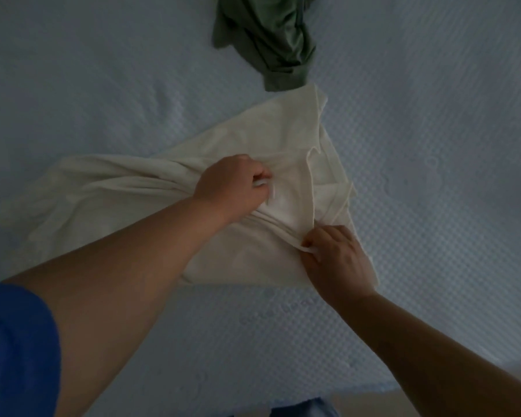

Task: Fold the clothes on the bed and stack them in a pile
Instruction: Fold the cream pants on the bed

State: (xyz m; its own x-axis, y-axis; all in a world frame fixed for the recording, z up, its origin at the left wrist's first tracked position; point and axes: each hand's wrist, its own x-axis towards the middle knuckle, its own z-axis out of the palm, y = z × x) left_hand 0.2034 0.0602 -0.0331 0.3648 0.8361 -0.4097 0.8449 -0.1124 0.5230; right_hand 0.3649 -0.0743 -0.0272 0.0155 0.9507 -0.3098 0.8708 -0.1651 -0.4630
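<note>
A cream garment [109, 188] lies spread and wrinkled across the middle of the bed. My left hand [232, 188] sits on its centre and pinches a fold of the cloth, which bunches into creases behind the wrist. My right hand [337, 260] is at the garment's near right corner and pinches a thin hem strip between thumb and fingers. A crumpled green garment [268, 37] lies at the far edge, just beyond the cream one's upper corner.
The bed [433, 145] is covered in a pale blue quilted sheet. Its near edge runs along the bottom of the view, with a bit of blue cloth [307, 409] below it.
</note>
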